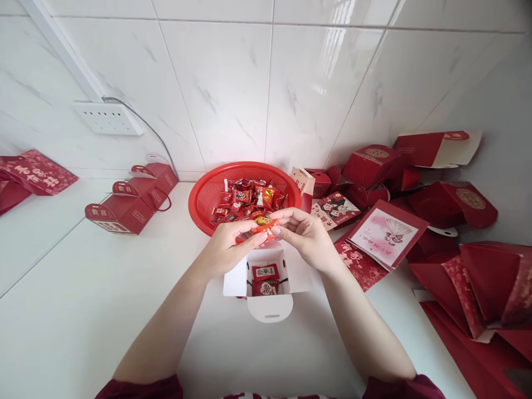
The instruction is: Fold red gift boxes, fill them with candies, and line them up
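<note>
Both my hands meet above the near rim of a red mesh basket (199, 194) filled with wrapped candies (243, 197). My left hand (235, 244) pinches one end of a small red-wrapped candy (266, 228), and my right hand (301, 235) grips its other end. Something yellow shows just behind that candy, between the fingers. Right below the hands stands an open box (270, 308), white inside, its flaps spread outward. Inside it lie two red packets (265, 272) with printed characters.
Closed red gift boxes (139, 199) stand at the left rear, with a red floral box (37, 173) farther left. Many red boxes (374, 163) and printed cards (384, 235) crowd the right side. A power socket (108, 118) with a cable is on the tiled wall behind.
</note>
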